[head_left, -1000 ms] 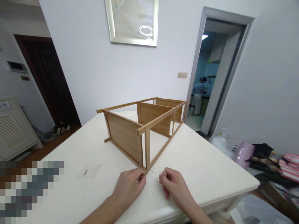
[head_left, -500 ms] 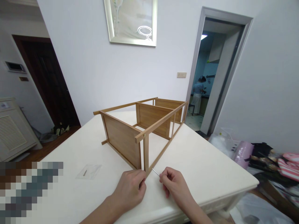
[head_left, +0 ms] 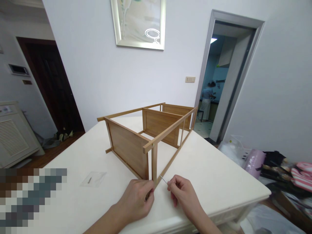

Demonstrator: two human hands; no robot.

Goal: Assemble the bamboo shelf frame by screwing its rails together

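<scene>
One brown wooden shelf frame (head_left: 148, 148): near corner gripped by curled fingers of left hand (head_left: 138, 196); right hand (head_left: 181, 191), just right, pinches thin silver metal rod (head_left: 164, 180).

A warm-brown wooden rack (head_left: 161, 126) lies on its side across the centre of the frame, its long rails running back from lower centre toward centre right. Three flat panels stand on edge between the rails, the nearest and largest at left of centre, the others receding behind it. The rail ends jut past the nearest panel, and a small brassy fitting (head_left: 153, 145) shows near one of them. The rack's nearest lower corner, at lower centre, is partly covered by the left hand (head_left: 139, 199). A thin metal rod (head_left: 163, 179), pinched in the right hand (head_left: 183, 193), slants up-left, its tip beside the lower rail; contact is unclear.
</scene>
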